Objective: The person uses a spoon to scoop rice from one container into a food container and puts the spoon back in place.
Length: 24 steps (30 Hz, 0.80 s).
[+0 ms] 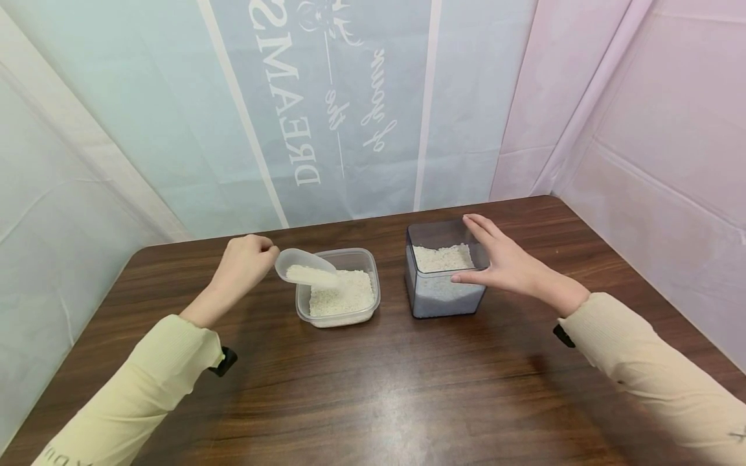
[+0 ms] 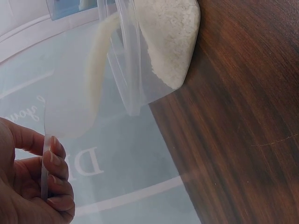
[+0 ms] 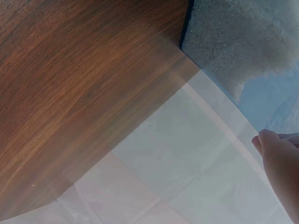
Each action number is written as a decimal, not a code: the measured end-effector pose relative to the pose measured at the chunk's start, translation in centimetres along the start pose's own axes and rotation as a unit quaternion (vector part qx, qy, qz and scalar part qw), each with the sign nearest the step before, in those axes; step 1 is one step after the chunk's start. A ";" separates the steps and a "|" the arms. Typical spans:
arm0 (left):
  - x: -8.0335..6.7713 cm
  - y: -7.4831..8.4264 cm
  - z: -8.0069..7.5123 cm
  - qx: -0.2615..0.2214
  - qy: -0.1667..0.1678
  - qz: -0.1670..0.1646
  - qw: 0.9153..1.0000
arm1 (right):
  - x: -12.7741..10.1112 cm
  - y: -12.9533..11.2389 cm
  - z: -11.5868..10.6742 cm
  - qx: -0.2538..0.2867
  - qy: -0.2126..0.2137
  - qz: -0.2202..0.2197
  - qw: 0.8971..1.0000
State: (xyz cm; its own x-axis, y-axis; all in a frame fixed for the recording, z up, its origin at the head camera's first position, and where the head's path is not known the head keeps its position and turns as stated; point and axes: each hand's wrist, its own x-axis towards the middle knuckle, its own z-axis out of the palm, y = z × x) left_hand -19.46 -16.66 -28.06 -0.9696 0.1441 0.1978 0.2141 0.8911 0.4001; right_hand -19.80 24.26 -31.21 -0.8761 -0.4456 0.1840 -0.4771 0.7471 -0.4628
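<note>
My left hand (image 1: 245, 259) grips the handle of a translucent white scoop (image 1: 294, 260), its fingers curled round it in the left wrist view. White rice (image 2: 98, 65) lies in the scoop, whose front end is over a clear plastic container (image 1: 300, 304). That container holds more rice (image 1: 350, 291). To the right stands a square, dark see-through container (image 1: 410, 285) partly filled with rice (image 1: 443, 259). My right hand (image 1: 509, 259) spans its right side with thumb and fingers spread, touching near the rim. In the right wrist view, only part of this hand (image 3: 282, 163) shows.
Both containers stand on a dark brown wooden table (image 1: 373, 388) near its back edge. A pale cloth backdrop (image 1: 361, 116) with mirrored lettering hangs behind, and light cloth walls (image 1: 670, 129) flank the table.
</note>
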 end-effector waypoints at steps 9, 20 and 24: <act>0.0 0.2 0.0 0.007 0.009 0.013 1.000 | 0.0 -0.1 0.0 -0.002 0.002 -0.004 1.000; 0.0 0.6 0.3 0.027 0.037 0.040 0.998 | 0.0 0.0 0.0 -0.005 0.011 -0.015 1.000; 0.1 0.7 0.5 0.031 0.041 0.044 0.998 | -0.1 0.0 0.0 -0.006 0.013 -0.017 1.000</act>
State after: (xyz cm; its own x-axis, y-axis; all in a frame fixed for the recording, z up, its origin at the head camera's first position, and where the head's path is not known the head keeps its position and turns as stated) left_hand -19.41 -15.78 -28.20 -0.9338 0.1895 0.3036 0.2879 0.9017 0.3226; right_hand -19.73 24.28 -31.26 -0.8609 -0.4576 0.2225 -0.5073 0.7375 -0.4458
